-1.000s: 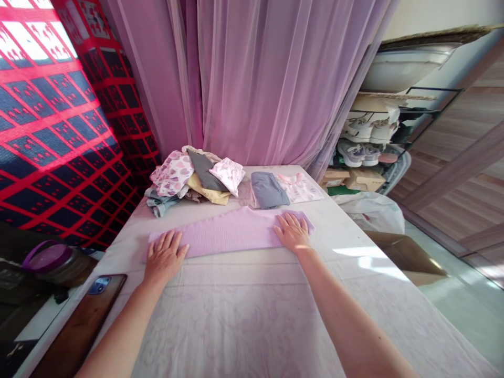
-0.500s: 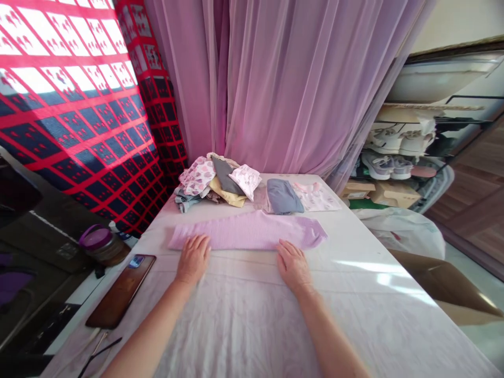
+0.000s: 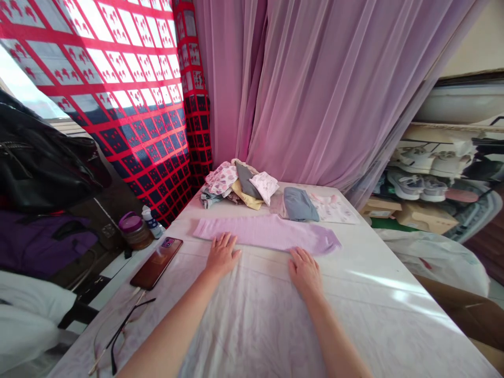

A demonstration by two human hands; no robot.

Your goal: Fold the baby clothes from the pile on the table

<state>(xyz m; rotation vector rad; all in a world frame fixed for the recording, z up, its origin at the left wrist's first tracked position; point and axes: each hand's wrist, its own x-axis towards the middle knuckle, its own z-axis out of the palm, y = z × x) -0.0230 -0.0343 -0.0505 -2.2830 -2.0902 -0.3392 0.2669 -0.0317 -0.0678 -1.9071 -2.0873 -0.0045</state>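
A lilac garment [image 3: 268, 231], folded into a long strip, lies flat across the white-covered table [image 3: 268, 315]. My left hand [image 3: 222, 254] rests palm down at its near edge, left of the middle, fingers spread with the tips on the cloth. Farther right, my right hand [image 3: 305, 269] lies palm down with its fingertips at the same edge, fingers stretched out. Neither hand grips anything. Behind the strip sits a heap of crumpled clothes [image 3: 240, 185]. Right of the heap are a folded grey-blue garment [image 3: 300, 204] and a pale printed garment [image 3: 334, 208].
On the table's left side lie a phone [image 3: 156, 263] and a pair of glasses [image 3: 122, 331] with a cable. A purple-lidded jar [image 3: 134, 231] and a white bottle [image 3: 153, 223] stand beyond the left edge. To the right are shelved shoes [image 3: 417, 185] and a cardboard box [image 3: 464, 304].
The view has swung left, so everything appears farther right, with a black bag now showing. My left hand's thumb is spread wider. The lilac garment stays flat under my fingertips.
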